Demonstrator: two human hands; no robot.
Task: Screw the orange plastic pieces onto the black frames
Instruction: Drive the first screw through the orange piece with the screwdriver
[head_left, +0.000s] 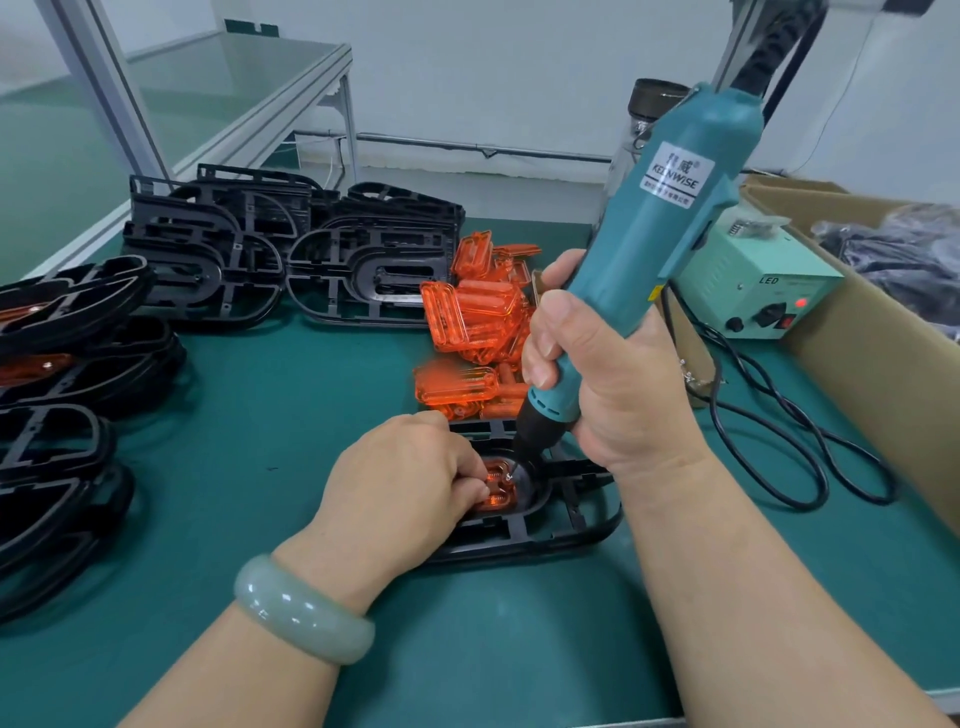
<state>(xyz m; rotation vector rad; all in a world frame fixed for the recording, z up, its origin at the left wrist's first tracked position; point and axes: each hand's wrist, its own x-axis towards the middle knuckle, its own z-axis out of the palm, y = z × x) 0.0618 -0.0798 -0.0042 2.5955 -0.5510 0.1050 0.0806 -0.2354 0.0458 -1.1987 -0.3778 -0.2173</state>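
Mid-screwing near the table's (291, 395) front edge: left grip (400, 483) pinching orange piece (496, 491) into black frame (571, 527), right grip (597, 374) wrapped round screwdriver (670, 208), tip on the piece. Next, probably: hold square, press straight.

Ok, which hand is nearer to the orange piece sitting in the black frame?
Left. The left hand holds the orange piece with its fingertips; the right hand is higher up, apart from it, gripping the screwdriver whose tip comes down at the piece.
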